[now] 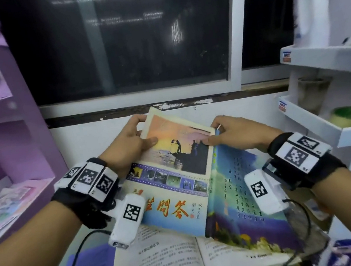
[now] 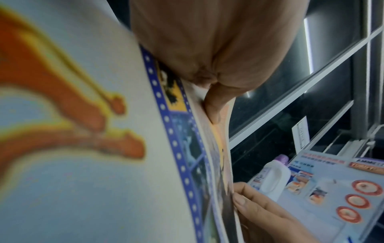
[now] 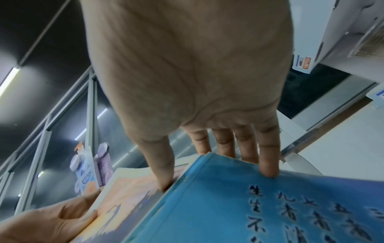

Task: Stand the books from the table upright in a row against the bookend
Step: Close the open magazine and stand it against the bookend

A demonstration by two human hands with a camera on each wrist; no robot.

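I hold a colourful book (image 1: 175,167) spread open, covers up, above the table. Its front cover shows a sunset photo and its back cover (image 3: 249,205) is blue with dark script. My left hand (image 1: 146,129) grips the front cover's far left edge, thumb (image 2: 214,105) on top and fingers behind. At the top edge by the spine, my right hand (image 1: 212,132) pinches the book, its thumb on the sunset cover and its fingers (image 3: 268,167) on the blue one. Under it a second book (image 1: 178,259) lies open on the table, text pages up. I cannot make out a bookend.
A purple shelf unit (image 1: 9,136) stands at the left. On the right, a white rack (image 1: 319,59) holds a white bottle (image 1: 312,3) and a green tin (image 1: 349,115). Straight ahead is a dark window (image 1: 120,38). A black cable (image 1: 75,263) crosses the table.
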